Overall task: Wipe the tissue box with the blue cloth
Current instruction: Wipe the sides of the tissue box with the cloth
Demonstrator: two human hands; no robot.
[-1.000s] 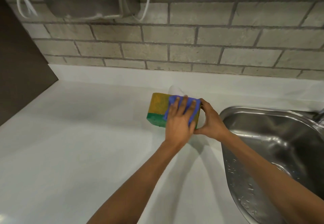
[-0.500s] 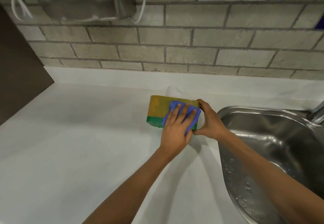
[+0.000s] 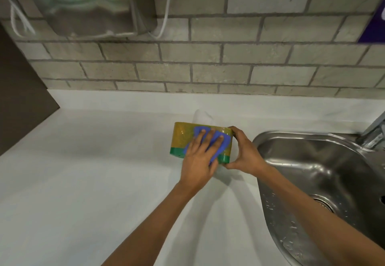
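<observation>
The tissue box (image 3: 183, 136) is yellow with a green band along its bottom and stands on the white counter (image 3: 93, 182) beside the sink. A white tissue (image 3: 201, 117) pokes out behind its top. My left hand (image 3: 200, 157) lies flat on the box's near side, pressing the blue cloth (image 3: 225, 140) against it. Most of the cloth is hidden under my fingers. My right hand (image 3: 244, 152) grips the box's right end, thumb low and fingers over the top corner.
A steel sink (image 3: 325, 182) with water drops lies to the right, its tap (image 3: 375, 130) at the far right edge. A brick wall (image 3: 208, 57) rises behind the counter, with a metal dispenser (image 3: 87, 5) and white cables mounted upper left. A dark panel (image 3: 20, 99) borders the left.
My left hand and the blue cloth slid down from the box's top edge onto its near side. My right hand kept its hold on the right end.
</observation>
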